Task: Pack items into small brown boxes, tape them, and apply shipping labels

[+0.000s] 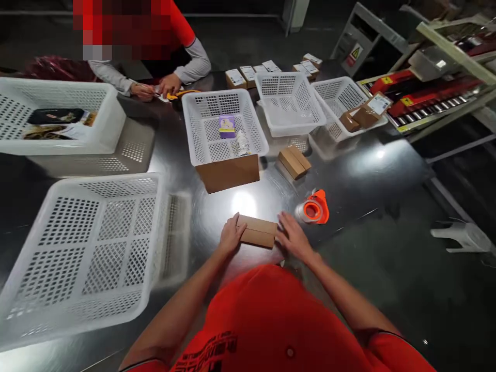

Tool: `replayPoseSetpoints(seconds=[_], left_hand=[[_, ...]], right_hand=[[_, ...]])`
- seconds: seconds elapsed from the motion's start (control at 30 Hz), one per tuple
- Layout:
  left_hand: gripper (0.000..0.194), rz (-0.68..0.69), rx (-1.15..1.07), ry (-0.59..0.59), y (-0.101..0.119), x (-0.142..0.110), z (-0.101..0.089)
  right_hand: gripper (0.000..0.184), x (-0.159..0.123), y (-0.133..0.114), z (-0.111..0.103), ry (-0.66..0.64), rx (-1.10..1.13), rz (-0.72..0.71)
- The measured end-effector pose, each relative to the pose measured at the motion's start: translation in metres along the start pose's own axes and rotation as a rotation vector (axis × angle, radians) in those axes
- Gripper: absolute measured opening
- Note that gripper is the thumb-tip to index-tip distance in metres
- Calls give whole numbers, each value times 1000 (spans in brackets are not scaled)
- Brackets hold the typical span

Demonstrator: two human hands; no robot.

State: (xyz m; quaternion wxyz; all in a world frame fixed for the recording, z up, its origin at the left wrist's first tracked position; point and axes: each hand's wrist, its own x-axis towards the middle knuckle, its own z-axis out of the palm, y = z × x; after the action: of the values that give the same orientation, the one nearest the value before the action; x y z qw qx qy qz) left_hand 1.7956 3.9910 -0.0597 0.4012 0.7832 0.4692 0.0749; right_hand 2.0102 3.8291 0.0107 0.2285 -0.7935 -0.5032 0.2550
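A flat brown cardboard box (258,231) lies on the dark metal table (201,206) just in front of me, its top seam running lengthwise. My left hand (231,235) grips its left end, with the fingers over the top. My right hand (294,236) presses against its right end, fingers spread. An orange-and-white tape dispenser (313,207) sits just beyond my right hand, not touching it. Both of my forearms are bare and reach out from a red sleeved top.
A large white perforated basket (81,258) stands to my left, with another holding papers (104,113) beyond it. Ahead are more baskets and small cartons. Across the table, a co-worker's hands (155,88) work at a yellow tool. Red roller conveyors lie at the upper right.
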Motion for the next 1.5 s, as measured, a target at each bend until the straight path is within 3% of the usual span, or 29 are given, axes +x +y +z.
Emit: replayPoseSetpoints(seconds=[0.07,0.13,0.2,0.27,0.33,0.43,0.63,0.77,1.0,1.1,1.23,1.4,1.5], left_hand=[[55,63,-7,-30,12,9,11],[54,125,-2,-96,29,18,20],[56,165,9,-174,47,27,27],[58,186,18,-230,64,35,31],[56,199,17,-253,76,41,36],[50,203,15,-258,87,46,44],[46,175,94,-207,97,39,63],[47,157,136,-178,101,33,71],[56,166,148,-214,101,33,74],[54,193,71,-231,104,35,78],[59,255,5,-275,110,40,83],[66,293,-23,-317,111,44,85],[67,302,-49,-315,111,46,86]], right_hand=[[50,10,29,-35,195,76,194],[46,20,60,-64,281,96,357],[37,28,88,-80,315,136,486],[28,34,107,-82,333,179,580],[23,33,116,-75,366,237,646],[20,22,109,-52,463,358,668],[48,6,68,11,747,643,540],[63,11,55,34,923,755,456],[74,16,52,34,766,536,446],[71,7,54,21,678,606,424],[68,-27,57,-11,638,650,349],[83,-73,50,-36,435,258,164],[71,-82,47,-32,273,10,23]])
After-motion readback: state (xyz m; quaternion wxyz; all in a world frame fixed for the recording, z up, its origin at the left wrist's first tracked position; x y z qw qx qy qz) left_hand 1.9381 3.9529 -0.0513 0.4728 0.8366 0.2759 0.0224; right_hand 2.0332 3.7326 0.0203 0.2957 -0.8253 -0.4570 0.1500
